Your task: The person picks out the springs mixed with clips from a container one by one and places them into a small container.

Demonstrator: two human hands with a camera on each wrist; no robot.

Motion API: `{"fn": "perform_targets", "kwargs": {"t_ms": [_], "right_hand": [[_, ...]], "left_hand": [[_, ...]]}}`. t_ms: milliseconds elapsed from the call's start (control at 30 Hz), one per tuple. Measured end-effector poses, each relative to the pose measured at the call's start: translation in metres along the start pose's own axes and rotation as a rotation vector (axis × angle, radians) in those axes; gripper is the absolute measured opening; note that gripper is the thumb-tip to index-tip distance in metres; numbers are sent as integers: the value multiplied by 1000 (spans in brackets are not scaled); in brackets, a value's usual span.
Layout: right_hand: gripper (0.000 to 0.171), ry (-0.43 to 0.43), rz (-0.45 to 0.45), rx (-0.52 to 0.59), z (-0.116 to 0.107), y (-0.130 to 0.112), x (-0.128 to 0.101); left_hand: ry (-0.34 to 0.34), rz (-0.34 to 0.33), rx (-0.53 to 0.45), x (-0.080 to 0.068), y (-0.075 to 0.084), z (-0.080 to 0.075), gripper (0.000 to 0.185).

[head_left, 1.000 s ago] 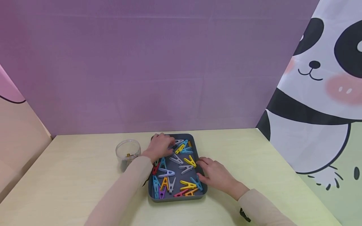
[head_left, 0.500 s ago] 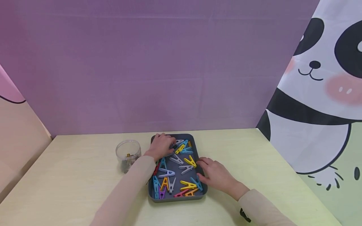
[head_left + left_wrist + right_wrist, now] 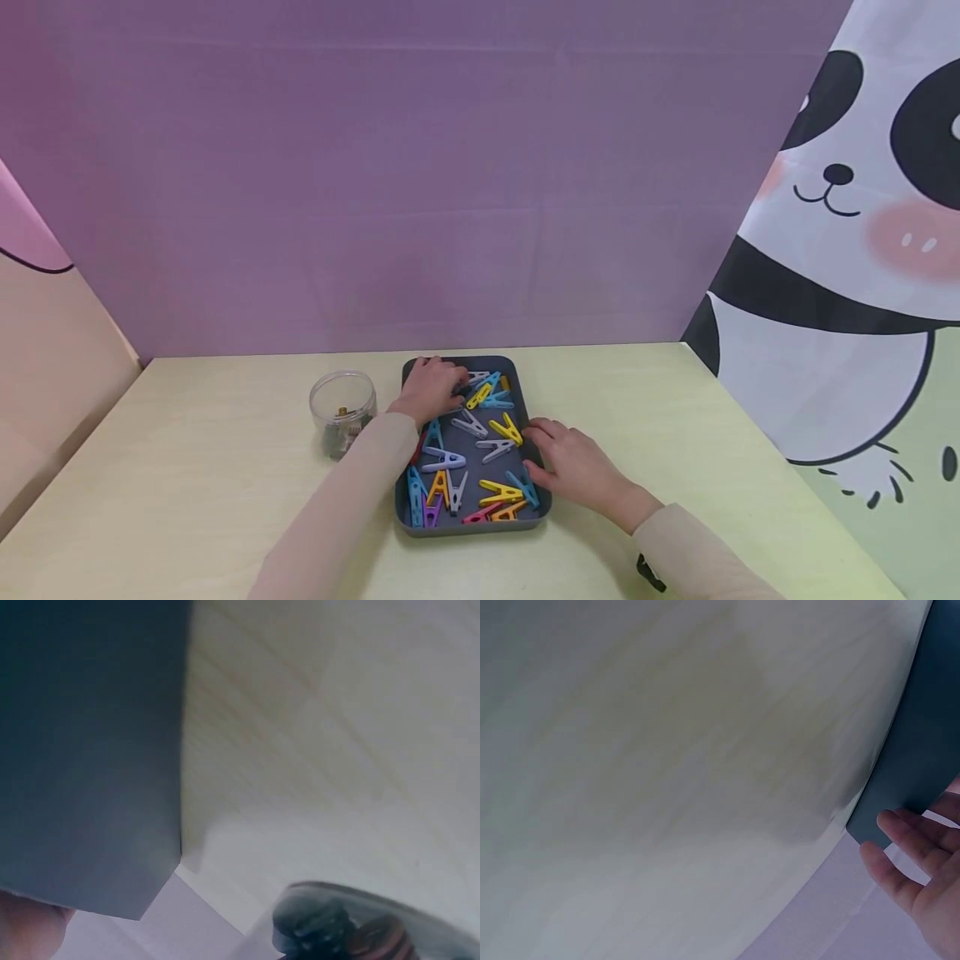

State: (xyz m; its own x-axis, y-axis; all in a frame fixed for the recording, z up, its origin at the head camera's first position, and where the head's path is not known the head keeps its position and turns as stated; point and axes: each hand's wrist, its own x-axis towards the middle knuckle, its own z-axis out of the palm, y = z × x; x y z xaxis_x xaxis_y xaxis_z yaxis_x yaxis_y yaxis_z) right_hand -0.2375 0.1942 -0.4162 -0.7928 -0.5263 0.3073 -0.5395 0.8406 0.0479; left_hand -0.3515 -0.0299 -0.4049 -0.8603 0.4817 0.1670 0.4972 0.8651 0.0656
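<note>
A dark grey tray [image 3: 517,367] on the pale table holds several coloured clothespins [image 3: 504,429]. My left hand [image 3: 450,385] lies over the tray's far left corner. Its fingers curl down onto the clothespins there, and whether they pinch one is hidden. My right hand [image 3: 536,454] rests on the tray's right rim with relaxed fingers and holds nothing. In the right wrist view, straight fingers [image 3: 907,847] lie against the tray's outer wall [image 3: 922,750]. The left wrist view shows only the tray wall [image 3: 90,750] and a blurred jar [image 3: 352,922].
A small clear jar [image 3: 342,407] with a few small items inside stands left of the tray, close to my left forearm. A purple backdrop [image 3: 450,167] rises behind the table and a panda curtain [image 3: 847,250] hangs at the right. Bare tabletop [image 3: 187,467] spreads on both sides.
Almost nothing has changed. My left hand's fingers have shifted slightly over the far clothespins, and my right hand stays on the tray's rim.
</note>
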Motion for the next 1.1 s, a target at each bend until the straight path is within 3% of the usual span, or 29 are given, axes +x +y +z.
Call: {"fn": "perform_targets", "kwargs": {"t_ms": [1100], "right_hand": [[41,-1,4,23,-2,-2,-1]], "left_hand": [[-6,-22,-46,3,-1,7,27]]}}
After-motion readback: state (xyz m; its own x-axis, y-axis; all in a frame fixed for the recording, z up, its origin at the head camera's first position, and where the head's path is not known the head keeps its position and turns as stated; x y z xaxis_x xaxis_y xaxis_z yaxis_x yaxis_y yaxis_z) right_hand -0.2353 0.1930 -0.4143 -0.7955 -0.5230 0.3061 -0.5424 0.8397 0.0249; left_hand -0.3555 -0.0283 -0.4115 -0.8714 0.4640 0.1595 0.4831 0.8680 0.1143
